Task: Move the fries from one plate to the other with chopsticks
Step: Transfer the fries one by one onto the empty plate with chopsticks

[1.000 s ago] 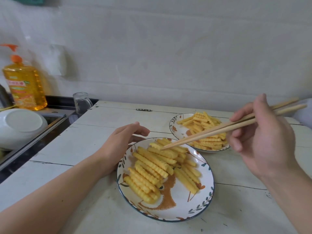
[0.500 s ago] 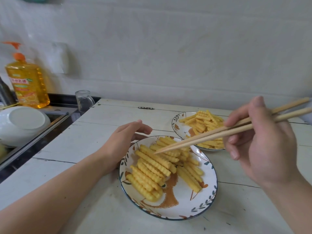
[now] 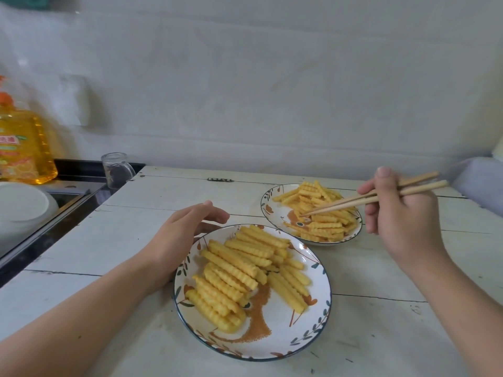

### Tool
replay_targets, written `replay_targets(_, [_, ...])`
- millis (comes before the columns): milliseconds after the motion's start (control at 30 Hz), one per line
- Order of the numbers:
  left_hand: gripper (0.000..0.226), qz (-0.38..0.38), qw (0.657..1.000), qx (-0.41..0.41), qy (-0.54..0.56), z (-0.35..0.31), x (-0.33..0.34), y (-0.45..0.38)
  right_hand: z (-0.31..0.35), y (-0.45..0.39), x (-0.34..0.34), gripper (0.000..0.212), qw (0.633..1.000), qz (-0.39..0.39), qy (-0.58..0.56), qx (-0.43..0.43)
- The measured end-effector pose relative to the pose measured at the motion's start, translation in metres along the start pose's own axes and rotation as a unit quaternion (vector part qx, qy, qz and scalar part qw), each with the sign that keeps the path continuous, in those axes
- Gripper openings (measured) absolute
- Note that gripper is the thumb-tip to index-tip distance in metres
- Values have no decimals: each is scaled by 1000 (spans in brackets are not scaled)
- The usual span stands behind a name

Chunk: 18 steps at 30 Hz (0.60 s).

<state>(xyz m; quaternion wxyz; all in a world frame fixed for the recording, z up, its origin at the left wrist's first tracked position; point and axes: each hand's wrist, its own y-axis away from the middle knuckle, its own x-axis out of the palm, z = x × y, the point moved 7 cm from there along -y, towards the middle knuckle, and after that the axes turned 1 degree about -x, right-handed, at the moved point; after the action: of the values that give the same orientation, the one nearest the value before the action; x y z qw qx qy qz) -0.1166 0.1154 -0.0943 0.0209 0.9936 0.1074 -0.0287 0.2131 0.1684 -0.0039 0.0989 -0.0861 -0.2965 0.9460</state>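
Observation:
Two patterned white plates stand on the white wooden table. The near plate carries several crinkle-cut fries in rows. The far plate holds another heap of fries. My right hand grips a pair of wooden chopsticks; their tips lie over the far plate's fries, close together, and I see no fry between them. My left hand rests on the table against the near plate's left rim, fingers relaxed.
A yellow bottle of liquid with an orange cap stands at the far left by a dark sink edge. A white bowl lies beside it, and a small clear glass stands at the table's back left corner. A pale object sits far right.
My right hand has carried the chopstick tips from above the near plate's fries to the right and back, over the far plate. My left hand has stayed by the near plate.

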Motion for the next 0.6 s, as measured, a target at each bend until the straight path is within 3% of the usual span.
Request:
replay_targets(267, [45,1,1000,2,-1,1,-1,0,-15,1,16,46,1000,13,12,11])
replay_targets(433, [45,-1,1000,-1,5,-1,0,0,-1,-5,-2,57,985,-64,-145,61])
replay_targets(600, [45,-3,1000,-2,-3,0,-1,0,26,-1,6,64,971,50,-214,90])
